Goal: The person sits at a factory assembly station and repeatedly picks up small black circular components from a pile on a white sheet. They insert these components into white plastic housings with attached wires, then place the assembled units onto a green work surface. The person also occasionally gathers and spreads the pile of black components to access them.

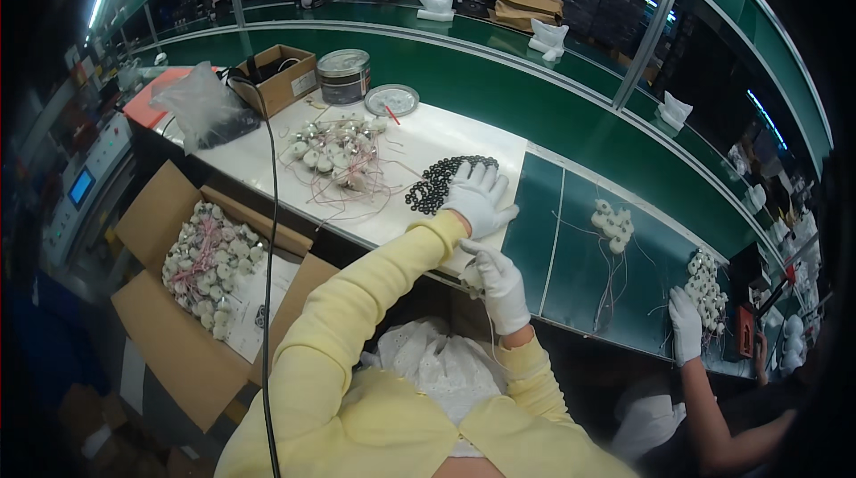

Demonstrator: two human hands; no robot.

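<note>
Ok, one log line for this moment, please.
left hand: on black rings | right hand: at bench edge, holding small wired part, unclear | wired parts: heap behind | co-worker's hand: on white parts

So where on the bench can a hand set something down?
Bare white bench lies between the wired parts pile and the black rings. Green mat is open between the right hand and a small parts cluster. Crowded around the cardboard box and tin.

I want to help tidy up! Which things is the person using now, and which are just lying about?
In use:
left hand on pile of small black rings
right hand holding a small white part

Lying about:
round silver tin
brown cardboard box
crumpled clear plastic bag
</note>
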